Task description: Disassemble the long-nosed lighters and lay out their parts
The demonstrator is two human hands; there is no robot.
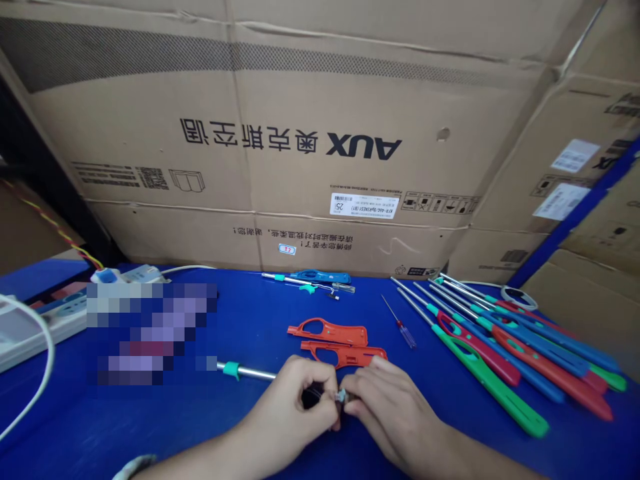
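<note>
My left hand (300, 410) and my right hand (395, 407) meet low in the middle, fingertips pinched round a small translucent piece with a pale teal bit (341, 395). Most of that piece is hidden by my fingers, so its kind is unclear. Thin wires show by my left fingers. A metal lighter tube (256, 373) with a teal collar sticks out leftward from behind my left hand. Just beyond my hands lie two orange lighter shell halves (331, 332), one behind the other; my right fingers overlap the nearer half (345, 357) in view.
Several long-nosed lighters (493, 380) lie fanned out on the right of the blue table (240, 440). A purple screwdriver (406, 335) lies left of them. Farther back are blue lighter parts (325, 275). A power strip (65, 323) is at left; a cardboard box (280, 80) rises behind.
</note>
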